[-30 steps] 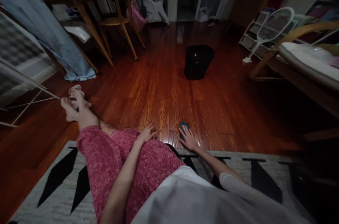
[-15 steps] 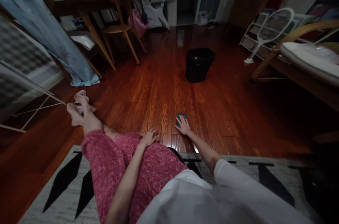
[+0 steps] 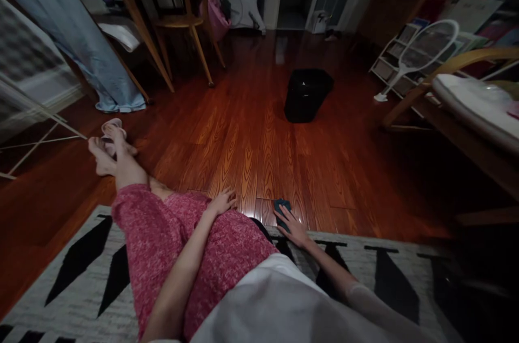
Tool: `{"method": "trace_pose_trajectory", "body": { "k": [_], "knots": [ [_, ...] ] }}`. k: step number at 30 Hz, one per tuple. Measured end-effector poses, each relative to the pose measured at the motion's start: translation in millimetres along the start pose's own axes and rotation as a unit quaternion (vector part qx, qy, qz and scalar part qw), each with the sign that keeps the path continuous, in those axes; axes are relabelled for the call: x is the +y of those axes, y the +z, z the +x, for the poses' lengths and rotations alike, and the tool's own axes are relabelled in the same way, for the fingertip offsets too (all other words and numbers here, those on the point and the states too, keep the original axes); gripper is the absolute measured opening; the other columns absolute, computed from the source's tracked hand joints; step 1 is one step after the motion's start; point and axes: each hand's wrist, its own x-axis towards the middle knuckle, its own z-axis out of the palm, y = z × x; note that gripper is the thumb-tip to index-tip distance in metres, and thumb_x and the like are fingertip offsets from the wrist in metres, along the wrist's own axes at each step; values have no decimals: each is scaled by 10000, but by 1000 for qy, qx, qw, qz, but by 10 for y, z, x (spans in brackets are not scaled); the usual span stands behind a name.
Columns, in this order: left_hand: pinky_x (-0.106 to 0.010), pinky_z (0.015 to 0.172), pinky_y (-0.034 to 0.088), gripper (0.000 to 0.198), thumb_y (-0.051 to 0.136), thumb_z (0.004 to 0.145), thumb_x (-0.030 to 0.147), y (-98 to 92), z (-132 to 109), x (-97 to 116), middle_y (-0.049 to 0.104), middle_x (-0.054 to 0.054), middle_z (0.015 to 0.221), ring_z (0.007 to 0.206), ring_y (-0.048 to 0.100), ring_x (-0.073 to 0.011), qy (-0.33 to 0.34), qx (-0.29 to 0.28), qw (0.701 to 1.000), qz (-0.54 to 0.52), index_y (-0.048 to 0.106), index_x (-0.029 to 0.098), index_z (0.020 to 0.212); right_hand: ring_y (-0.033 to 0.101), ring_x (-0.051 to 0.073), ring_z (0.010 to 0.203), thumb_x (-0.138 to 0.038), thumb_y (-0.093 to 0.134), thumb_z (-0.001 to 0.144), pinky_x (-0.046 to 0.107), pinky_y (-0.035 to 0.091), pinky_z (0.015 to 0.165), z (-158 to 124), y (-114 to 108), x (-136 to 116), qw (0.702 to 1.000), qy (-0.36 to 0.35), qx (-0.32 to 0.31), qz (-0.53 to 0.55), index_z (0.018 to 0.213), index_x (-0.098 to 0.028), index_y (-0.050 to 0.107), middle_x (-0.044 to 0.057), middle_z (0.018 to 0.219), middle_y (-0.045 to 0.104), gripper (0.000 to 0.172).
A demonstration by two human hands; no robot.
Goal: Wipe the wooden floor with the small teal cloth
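At the far edge of the grey rug (image 3: pixel 117 321) with black diamonds, a dark teal cloth (image 3: pixel 283 204) lies on the glossy reddish wood floor (image 3: pixel 251 137), partly covered by the right hand (image 3: pixel 297 231). Palm down, that hand reaches over the cloth with its fingers extended and a little apart; how firmly they press I cannot tell. The left hand (image 3: pixel 221 202) rests on the mottled pink trousers (image 3: pixel 239 243), its fingers loosely stretched and slightly parted, well apart from the cloth. Both bare feet (image 3: pixel 104 162) lie off to the left, close together by a pale pink slipper (image 3: pixel 108 127). Farther out on the floor stands a black waste bin (image 3: pixel 307 95), well apart from either hand. To its right, a white racket (image 3: pixel 404 68) is propped upright near a low white rack (image 3: pixel 383 70). On the left, blue jeans (image 3: pixel 87 45) hang down to the floor; beyond them are a wooden chair (image 3: pixel 178 21), a pink bag (image 3: pixel 218 17) and a white exercise bike (image 3: pixel 245 7)
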Motion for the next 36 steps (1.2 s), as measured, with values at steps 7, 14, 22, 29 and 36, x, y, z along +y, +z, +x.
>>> {"method": "trace_pose_trajectory", "body": {
  "k": [7,14,22,29,36],
  "knots": [
    [-403,1189,302,597,459,969,491,-4,19,-18,306,-152,1622,1476,335,-273,2,-3,1000,-1,456,170,1472,128,238,1542,-521,251,1003,505,188,1218,547,-263,711,973,214,73,-40,1589,-241,260,75,1683,155,650],
    [-385,1189,306,591,444,976,461,-79,-43,85,302,-146,1626,1473,340,-276,-10,-9,1000,9,452,157,1483,64,300,1544,-556,187,991,581,114,1207,1451,-318,738,935,324,147,-14,1613,-181,142,111,1692,31,728],
    [-425,1181,317,612,450,970,496,-53,-35,82,297,-132,1630,1466,351,-294,-13,-5,1000,-3,428,194,1502,90,247,1547,-554,295,1001,511,151,1228,838,69,-185,995,82,46,-35,1608,-268,174,69,1686,123,682],
    [-434,1174,329,595,468,958,501,-20,-33,33,299,-109,1633,1457,367,-293,-11,3,1000,-16,448,222,1484,192,195,1528,-540,346,1003,458,211,1229,162,-219,183,998,-48,-29,-5,1572,-356,279,7,1663,236,602],
    [-423,1194,304,596,495,943,448,-8,-3,30,308,-127,1626,1462,360,-291,-8,9,1000,-22,457,194,1480,227,280,1517,-519,239,979,569,263,1183,175,-365,1199,964,221,145,-37,1563,-253,340,99,1642,285,650]
  ]
}}
